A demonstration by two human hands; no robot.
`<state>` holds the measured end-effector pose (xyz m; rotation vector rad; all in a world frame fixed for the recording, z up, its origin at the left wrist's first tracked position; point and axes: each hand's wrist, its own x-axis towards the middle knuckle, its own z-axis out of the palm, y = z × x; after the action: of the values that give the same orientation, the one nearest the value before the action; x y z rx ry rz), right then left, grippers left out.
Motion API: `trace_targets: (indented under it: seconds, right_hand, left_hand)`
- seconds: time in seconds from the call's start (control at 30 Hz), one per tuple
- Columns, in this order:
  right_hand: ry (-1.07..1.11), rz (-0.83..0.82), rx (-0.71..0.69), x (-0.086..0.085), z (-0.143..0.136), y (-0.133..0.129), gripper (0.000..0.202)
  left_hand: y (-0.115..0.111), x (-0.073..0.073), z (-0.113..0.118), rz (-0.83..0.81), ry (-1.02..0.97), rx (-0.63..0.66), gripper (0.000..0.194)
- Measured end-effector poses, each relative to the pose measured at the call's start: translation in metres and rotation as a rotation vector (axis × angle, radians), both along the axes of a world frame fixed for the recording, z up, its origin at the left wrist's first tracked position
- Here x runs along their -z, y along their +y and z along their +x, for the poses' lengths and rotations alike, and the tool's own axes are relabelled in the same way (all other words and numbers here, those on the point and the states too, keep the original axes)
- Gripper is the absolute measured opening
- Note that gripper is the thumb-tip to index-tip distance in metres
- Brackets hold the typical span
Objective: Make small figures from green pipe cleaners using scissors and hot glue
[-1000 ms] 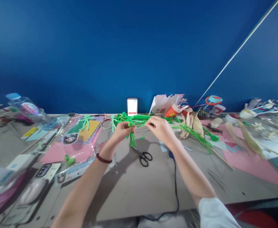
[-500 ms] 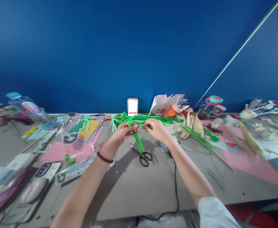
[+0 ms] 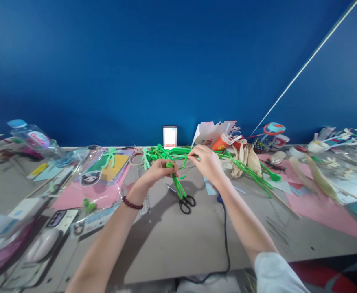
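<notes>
Green pipe cleaners (image 3: 178,185) are pinched at their coiled top by my left hand (image 3: 161,170), with the stems hanging down toward the table. My right hand (image 3: 205,160) has its fingertips closed near a bent green strand (image 3: 185,162) that rises from the bunch; it appears to hold the end. Black-handled scissors (image 3: 187,203) lie just below the stems, partly behind them. Small green cut bits (image 3: 183,176) rest on the table between my hands. Beyond my fingers is a pile of more green pipe cleaners (image 3: 160,151).
A small lit screen (image 3: 170,137) stands against the blue wall. To the right are orange paper cups (image 3: 222,142), dried husks (image 3: 253,161) and pink paper (image 3: 321,211). At left lie a plastic bottle (image 3: 33,134), a phone (image 3: 58,219) and a mouse (image 3: 43,244). A black cable (image 3: 226,240) crosses the front edge.
My right hand has moved slightly up and right, away from the left, and a bent green strand now shows between them. My left hand has shifted slightly lower.
</notes>
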<state>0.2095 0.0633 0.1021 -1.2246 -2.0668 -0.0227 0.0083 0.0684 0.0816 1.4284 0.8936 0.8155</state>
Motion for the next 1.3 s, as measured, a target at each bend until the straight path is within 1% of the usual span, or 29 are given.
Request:
trace_targets:
  seconds: [0.17, 0.27, 0.33, 0.43, 0.57, 0.63, 0.7, 0.8, 0.9, 0.97, 1.03, 1.1, 1.17, 1.2, 1.27, 1.3]
  right_hand:
    - [-0.063, 0.032, -0.030, 0.000, -0.001, 0.003, 0.012]
    - [-0.084, 0.052, -0.026, 0.001, -0.001, 0.003, 0.011]
    - [-0.100, 0.068, -0.024, 0.001, -0.002, 0.003, 0.011]
    - [-0.125, 0.100, -0.020, 0.002, -0.003, 0.002, 0.012]
    - [-0.150, 0.145, -0.032, 0.002, -0.002, 0.001, 0.013]
    - [-0.160, 0.170, -0.037, 0.002, -0.002, 0.001, 0.014]
    - [-0.161, 0.198, -0.038, 0.001, -0.003, 0.000, 0.014]
    - [-0.105, 0.285, -0.004, -0.002, -0.006, -0.006, 0.015]
    - [0.015, 0.389, 0.022, -0.003, -0.009, -0.019, 0.021]
    - [0.083, 0.374, -0.019, 0.003, -0.012, -0.032, 0.020]
    - [0.091, 0.230, -0.078, 0.017, -0.014, -0.045, 0.016]
    - [0.021, 0.008, -0.109, 0.038, -0.017, -0.058, 0.013]
    - [-0.065, -0.201, -0.064, 0.062, -0.018, -0.067, 0.011]
    - [-0.111, -0.290, -0.040, 0.074, -0.018, -0.070, 0.012]
    - [-0.193, -0.406, -0.016, 0.092, -0.018, -0.072, 0.014]
    - [-0.213, -0.431, -0.013, 0.097, -0.018, -0.071, 0.014]
  left_hand:
    - [-0.002, -0.002, 0.000, -0.019, -0.029, 0.015, 0.017]
    - [-0.003, -0.002, 0.001, 0.042, -0.038, -0.003, 0.020]
    - [-0.004, -0.003, 0.003, 0.126, -0.003, -0.035, 0.022]
    - [-0.005, -0.004, 0.005, 0.297, 0.114, -0.116, 0.024]
    - [-0.009, -0.009, 0.005, 0.614, 0.280, -0.264, 0.022]
    - [-0.011, -0.012, 0.005, 0.750, 0.341, -0.297, 0.020]
    - [-0.012, -0.012, 0.006, 0.803, 0.363, -0.306, 0.019]
    - [-0.013, -0.011, 0.006, 0.739, 0.301, -0.347, 0.020]
    - [-0.014, -0.008, 0.001, 0.671, 0.220, -0.413, 0.019]
    - [-0.014, -0.003, -0.008, 0.630, 0.217, -0.490, 0.018]
    - [-0.014, 0.004, -0.020, 0.543, 0.182, -0.575, 0.019]
    - [-0.014, 0.015, -0.032, 0.439, 0.080, -0.631, 0.021]
    - [-0.016, 0.028, -0.041, 0.333, -0.084, -0.625, 0.024]
    - [-0.017, 0.035, -0.044, 0.248, -0.173, -0.620, 0.027]
    - [-0.020, 0.049, -0.046, 0.032, -0.336, -0.589, 0.024]
    - [-0.022, 0.055, -0.046, -0.065, -0.408, -0.571, 0.023]
